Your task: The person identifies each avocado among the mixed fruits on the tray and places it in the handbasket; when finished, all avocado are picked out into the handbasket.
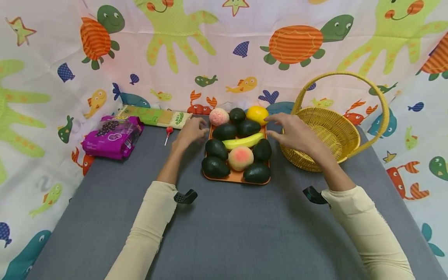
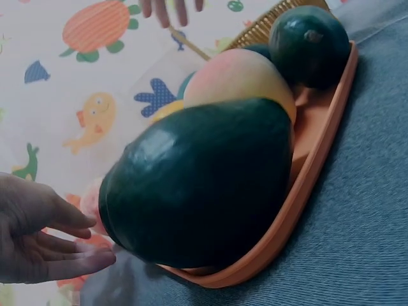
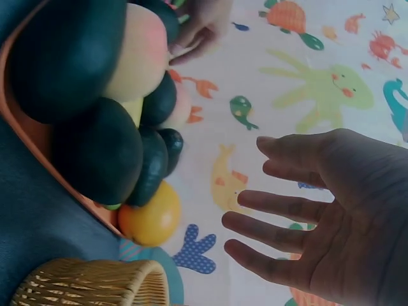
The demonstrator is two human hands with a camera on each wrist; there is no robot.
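Note:
An orange tray (image 1: 233, 178) in the middle of the table bears several dark green avocados (image 1: 215, 167), two peaches (image 1: 240, 158), a banana (image 1: 244, 142) and an orange-yellow round fruit (image 1: 257, 114). Left of the tray's far part is my left hand (image 1: 192, 131), its fingers relaxed and holding nothing. My right hand (image 1: 296, 130) hovers on the other side, near the yellow fruit, between tray and basket. In the right wrist view that right hand (image 3: 338, 210) has its fingers spread, with nothing in them.
A golden wicker basket (image 1: 320, 128) with a tall handle stands to the right. At the back left lie a purple package (image 1: 112, 137), a long green and beige packet (image 1: 154, 116) and a red lollipop (image 1: 169, 130). A printed cloth (image 1: 217, 46) hangs behind the table.

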